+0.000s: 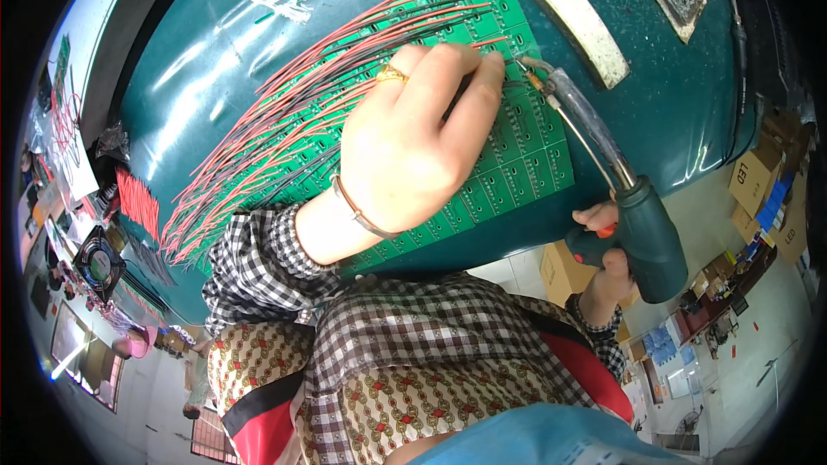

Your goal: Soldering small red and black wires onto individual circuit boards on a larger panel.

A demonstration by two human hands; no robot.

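Left hand lying over green circuit board panel, fingers curled and pressed together, fingertips pinching down near the panel's upper right corner — what exactly sits between them hidden under the fingers. Gold ring on one finger, thin bracelet at the wrist, checked sleeve behind it. Right hand low at the right, closed around the dark green pistol grip of a soldering gun, one finger on its orange trigger. Long metal barrel of the gun running up and left, tip touching the panel just beside the left fingertips. Panel flat on a dark teal work surface, reaching from the centre toward the upper right. Fan of red and black wires spreading from the board toward the lower left, ends soldered along its rows. Bundle of loose red wires farther left, well apart from the hands. Small black fan beside it — cardboard boxes on the floor at the right.
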